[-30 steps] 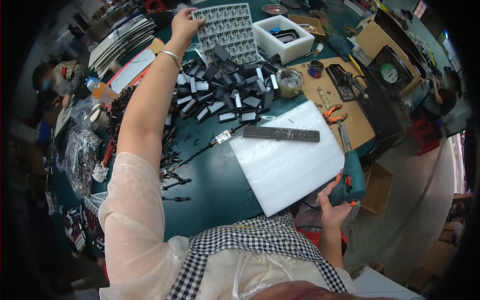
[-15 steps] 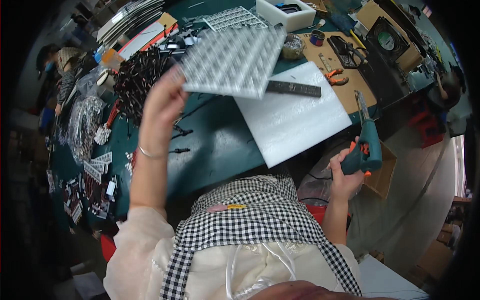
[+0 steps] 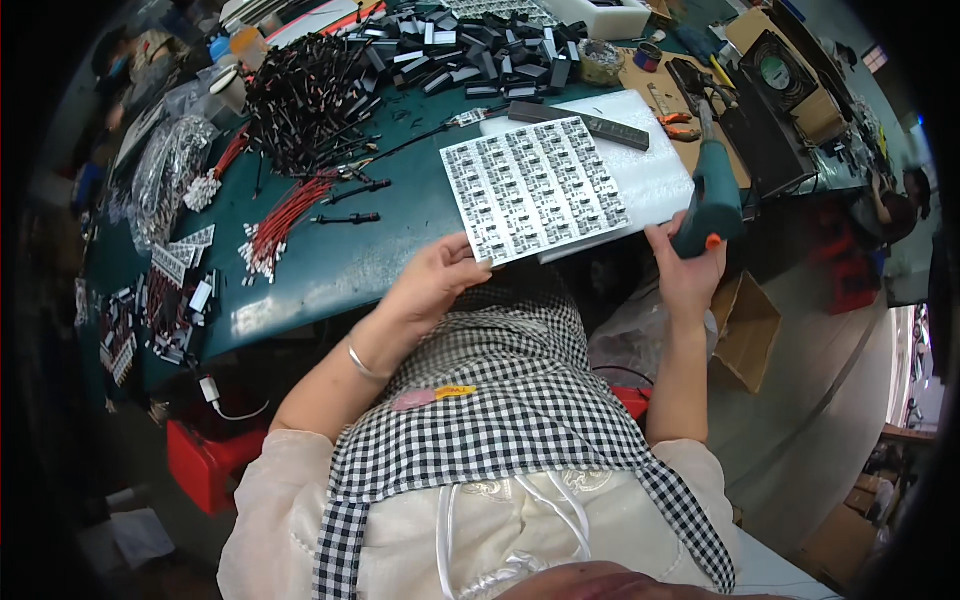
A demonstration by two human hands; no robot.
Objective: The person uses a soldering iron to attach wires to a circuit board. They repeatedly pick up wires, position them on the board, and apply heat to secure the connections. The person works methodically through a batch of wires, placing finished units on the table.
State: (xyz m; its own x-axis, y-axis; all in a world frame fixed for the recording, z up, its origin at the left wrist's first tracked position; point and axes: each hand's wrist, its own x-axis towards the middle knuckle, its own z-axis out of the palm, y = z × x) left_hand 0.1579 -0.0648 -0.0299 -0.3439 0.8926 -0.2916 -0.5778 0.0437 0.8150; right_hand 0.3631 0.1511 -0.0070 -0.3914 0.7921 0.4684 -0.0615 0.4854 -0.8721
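My left hand (image 3: 436, 280) pinches the near left corner of a white circuit board panel (image 3: 532, 188), printed with rows of small dark patterns. The panel lies over part of a white foam sheet (image 3: 662, 180) at the table edge. A dark flat bar (image 3: 615, 131) rests on the foam, just beyond the panel. In my right hand (image 3: 690, 275) is a green soldering gun (image 3: 714, 195) with orange parts, its nose pointing away from me. It is to the right of the panel, beside the foam sheet's right edge.
Black cables (image 3: 300, 100) are heaped at the far left, with red wires (image 3: 285, 222) nearer. Many black blocks (image 3: 470, 55) lie along the back. Orange-handled pliers (image 3: 680, 128) and a fan (image 3: 775, 75) are at the right. A cardboard box (image 3: 745, 330) stands below the table's right side.
My left hand has brought the panel down and toward me, from raised and blurred to lying over the foam. My right hand has lifted the soldering gun slightly away and left.
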